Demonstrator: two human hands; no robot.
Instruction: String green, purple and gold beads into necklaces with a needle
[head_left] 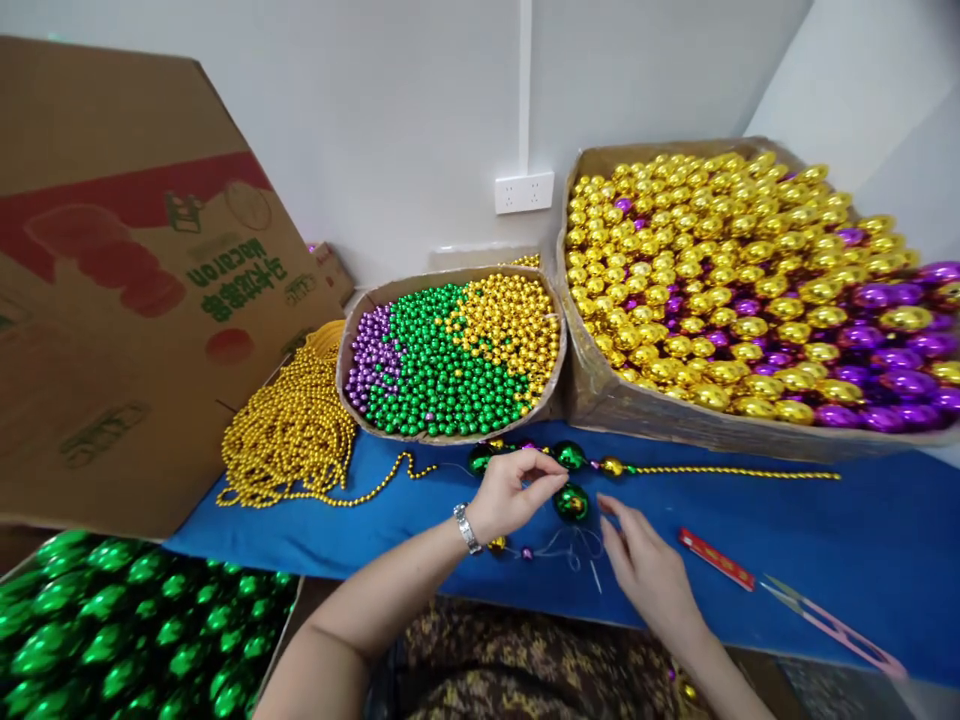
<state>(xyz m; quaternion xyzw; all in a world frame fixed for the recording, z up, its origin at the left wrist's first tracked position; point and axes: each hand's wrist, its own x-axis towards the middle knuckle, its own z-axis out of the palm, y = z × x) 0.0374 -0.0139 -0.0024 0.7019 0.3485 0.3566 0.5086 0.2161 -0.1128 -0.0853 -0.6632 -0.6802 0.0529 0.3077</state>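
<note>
My left hand (517, 490), with a silver watch on its wrist, is closed in a pinch, thumb and forefinger together just above a shiny green ball (571, 503). Whatever is between those fingertips is too small to make out. Right of that ball is my right hand (643, 555), its thumb and forefinger slightly apart, with nothing visible in them. Behind my left hand runs a string of larger beads, with another green ball (569, 456), a gold ball (612, 467) and a twisted gold bead strand (735, 471). Loose clear thread (574, 552) and a thin needle-like piece (596, 577) lie in front.
A box of small purple, green and gold beads (450, 370) stands behind. Right of it is a large box of gold and purple beads (720, 300). Gold bead strands (292, 430) pile up left. A red-handled tool (716, 560) and pink thread snips (840, 628) lie right.
</note>
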